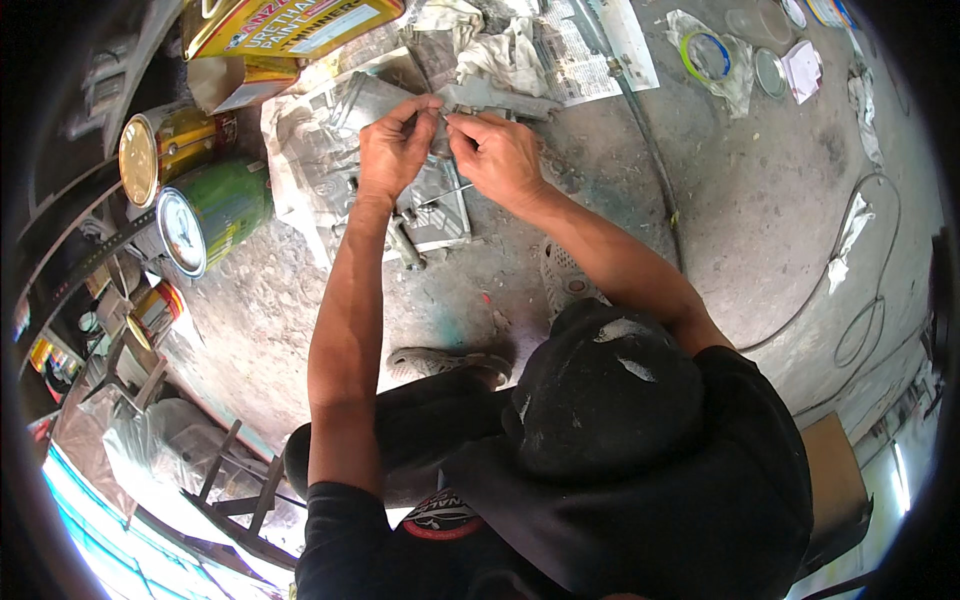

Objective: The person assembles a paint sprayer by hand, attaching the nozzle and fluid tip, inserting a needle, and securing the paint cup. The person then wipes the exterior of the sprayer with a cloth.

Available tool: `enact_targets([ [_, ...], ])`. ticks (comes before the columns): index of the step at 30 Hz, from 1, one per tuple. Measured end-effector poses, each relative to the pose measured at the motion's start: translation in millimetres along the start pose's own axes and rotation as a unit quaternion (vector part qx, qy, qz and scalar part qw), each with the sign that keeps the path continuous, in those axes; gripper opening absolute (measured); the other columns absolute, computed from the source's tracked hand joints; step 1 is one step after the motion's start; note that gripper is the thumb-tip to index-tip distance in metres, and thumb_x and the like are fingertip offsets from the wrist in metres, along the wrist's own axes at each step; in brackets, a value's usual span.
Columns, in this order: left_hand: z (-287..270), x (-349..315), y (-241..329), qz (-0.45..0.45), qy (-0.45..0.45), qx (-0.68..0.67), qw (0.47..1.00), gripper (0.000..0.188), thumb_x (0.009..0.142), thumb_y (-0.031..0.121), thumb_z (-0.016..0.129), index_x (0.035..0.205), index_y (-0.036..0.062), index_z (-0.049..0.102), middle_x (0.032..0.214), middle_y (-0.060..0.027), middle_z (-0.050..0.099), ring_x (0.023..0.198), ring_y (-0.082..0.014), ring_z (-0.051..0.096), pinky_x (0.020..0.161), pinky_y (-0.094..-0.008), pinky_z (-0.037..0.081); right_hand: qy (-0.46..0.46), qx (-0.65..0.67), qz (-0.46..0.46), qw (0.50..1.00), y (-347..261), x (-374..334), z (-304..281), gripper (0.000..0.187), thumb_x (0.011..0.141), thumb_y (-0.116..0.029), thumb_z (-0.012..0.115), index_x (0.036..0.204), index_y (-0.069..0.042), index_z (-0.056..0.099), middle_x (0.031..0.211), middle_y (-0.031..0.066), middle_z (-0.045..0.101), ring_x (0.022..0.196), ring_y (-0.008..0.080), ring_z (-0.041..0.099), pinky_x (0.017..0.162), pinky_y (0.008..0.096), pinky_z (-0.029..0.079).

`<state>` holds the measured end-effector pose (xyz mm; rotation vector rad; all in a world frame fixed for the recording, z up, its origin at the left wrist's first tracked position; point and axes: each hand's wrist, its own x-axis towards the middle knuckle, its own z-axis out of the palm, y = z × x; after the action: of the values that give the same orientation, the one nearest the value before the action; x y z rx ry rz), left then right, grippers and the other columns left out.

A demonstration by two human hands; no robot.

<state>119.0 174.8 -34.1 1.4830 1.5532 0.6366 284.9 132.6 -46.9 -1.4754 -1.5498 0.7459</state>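
My left hand (393,152) and my right hand (497,158) meet over the newspaper, fingertips almost touching. Each has thumb and fingers pinched together on something small, mostly hidden by the fingers. A thin metal rod (447,196) shows just below my right hand. Near my left wrist, a metal fitting with a short stem (403,243) lies on the paper's edge. Stained newspaper (308,160) is spread on the floor under both hands. Beyond the fingertips sits a grey piece (500,98), whose kind I cannot tell.
At the left stand a yellow tin (290,25), a gold-lidded can (140,160) and a green can (225,215). Crumpled rags (505,55) lie at the back. A dark hose (650,140) crosses the floor. Farther right are a tape roll (704,55) and a looped cable (880,260).
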Motion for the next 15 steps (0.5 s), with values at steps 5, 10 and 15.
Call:
enact_targets([
  [5,-3.2,3.5,4.4,-0.001,-0.010,0.035,0.999,0.020,0.095,0.011,0.069,0.113,0.0088,0.077,0.091,-0.0082,0.077,0.077,-0.0091,0.069,0.072,-0.0269,0.056,0.014,0.016,0.012,1.000,3.7,1.2,1.5,0.020,0.085,-0.010,0.069,0.102,-0.003,0.077,0.081,0.0173,0.071,0.068,0.0353,0.070,0.060,0.0435,0.056],
  [10,-1.9,1.3,3.2,0.016,-0.002,0.034,0.999,0.019,0.094,0.010,0.069,0.111,0.0093,0.078,0.092,-0.0081,0.077,0.079,-0.0115,0.071,0.075,-0.0280,0.056,0.020,0.044,0.024,0.999,5.2,-2.5,2.7,0.019,0.085,-0.011,0.070,0.100,-0.003,0.077,0.084,0.0181,0.072,0.069,0.0351,0.070,0.062,0.0424,0.056],
  [15,-1.9,-1.0,1.5,0.023,0.002,0.020,1.000,0.020,0.094,0.010,0.069,0.112,0.0089,0.078,0.098,-0.0096,0.078,0.084,-0.0139,0.073,0.079,-0.0286,0.057,0.009,0.051,0.028,0.998,-0.2,-1.8,0.7,0.019,0.085,-0.012,0.070,0.101,-0.004,0.078,0.087,0.0178,0.073,0.070,0.0354,0.071,0.064,0.0428,0.057],
])
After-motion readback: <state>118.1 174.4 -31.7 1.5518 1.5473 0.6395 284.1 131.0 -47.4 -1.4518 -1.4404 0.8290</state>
